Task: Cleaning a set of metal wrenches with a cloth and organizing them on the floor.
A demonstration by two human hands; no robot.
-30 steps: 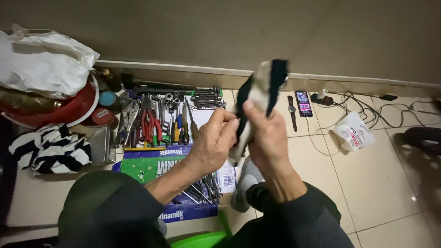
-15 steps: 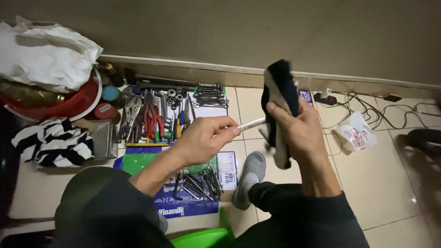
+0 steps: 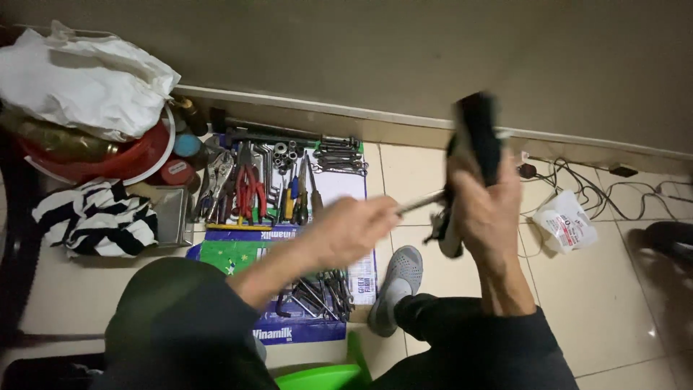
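A flattened cardboard carton, blue and green with white panels, lies on the tiled floor near the middle, serving as a mat under tools. To the right, near the cables, lies a small white plastic packet with red and dark print.

Motion blurs both hands and their tool.

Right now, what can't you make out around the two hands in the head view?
- Dark object in the right hand: motion blur hides its kind and shape.
- Thin tool in the left hand: the tip is lost against the right hand, the handle inside the fist.
- Loose metal tools on the mat: partly behind the left forearm.
- Green item: cut off by the bottom edge.
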